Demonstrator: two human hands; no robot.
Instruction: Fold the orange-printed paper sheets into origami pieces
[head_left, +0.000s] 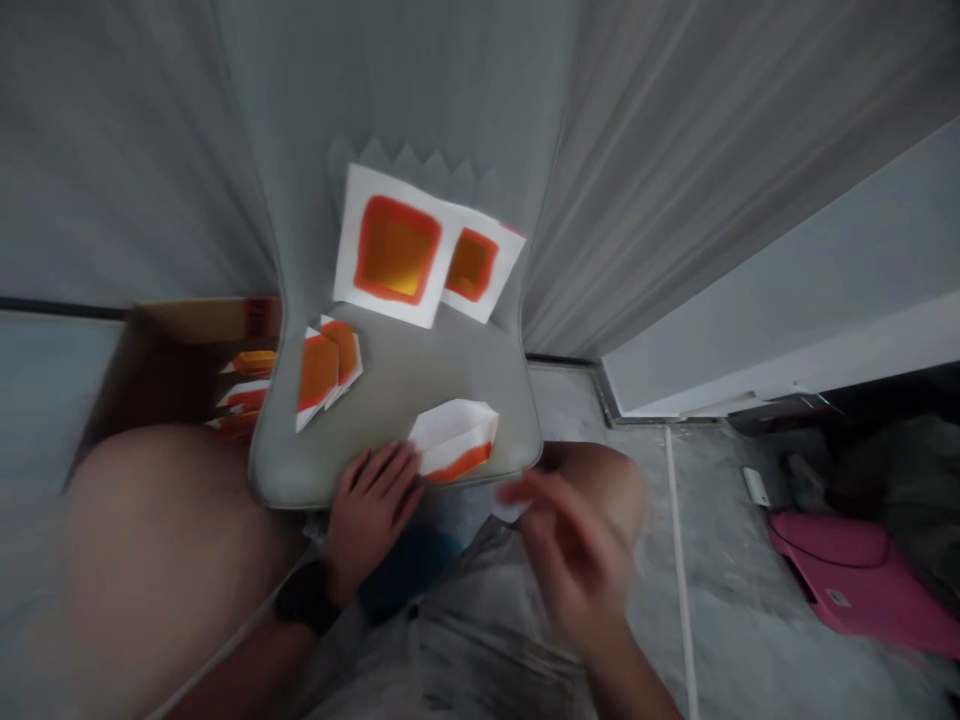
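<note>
My left hand point(377, 500) rests on the front edge of the seat with its fingers apart. Its fingertips touch or nearly touch a folded white paper piece point(454, 440) with an orange-red border, which is opened up like a shallow pocket. My right hand point(574, 545) hovers just off the seat's right front corner, blurred by motion. Its index finger reaches towards the folded piece, and nothing shows in its grasp. Two flattened folded paper pieces point(319, 375), orange and white, overlap on the seat's left side.
A grey chair point(409, 360) stands between my knees. Against its backrest leans a white folded sheet point(345, 235) with orange-red squares. A cardboard box point(195, 320) at left holds several similar pieces. A pink object point(862, 580) with a cable lies on the floor at right.
</note>
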